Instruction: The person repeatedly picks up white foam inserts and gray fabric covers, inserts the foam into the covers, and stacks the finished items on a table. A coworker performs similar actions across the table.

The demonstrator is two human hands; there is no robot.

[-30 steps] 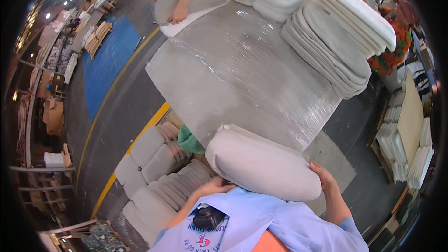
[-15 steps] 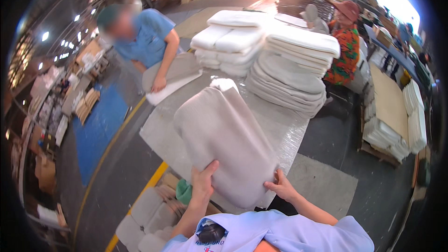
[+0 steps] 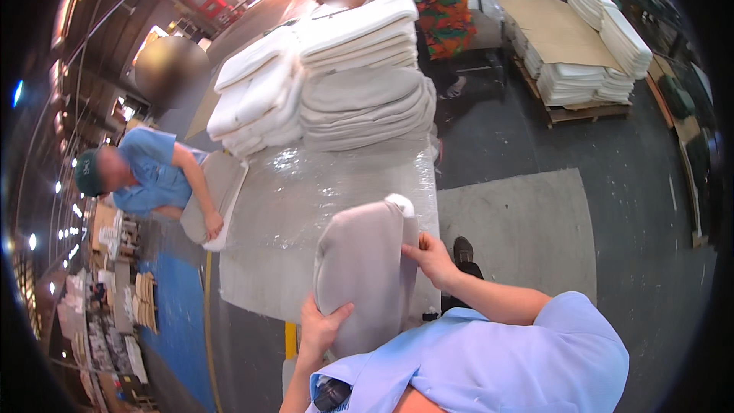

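While both hands grip it, the grey cushion stands on edge at lower centre of the frame, its long axis running up and away from the person over the near edge of the plastic-wrapped table. The left hand clasps the lower left edge, fingers closed over the fabric; the right hand pinches the upper right edge and sits nearer the top. A stack of cushions lies beyond, at upper centre.
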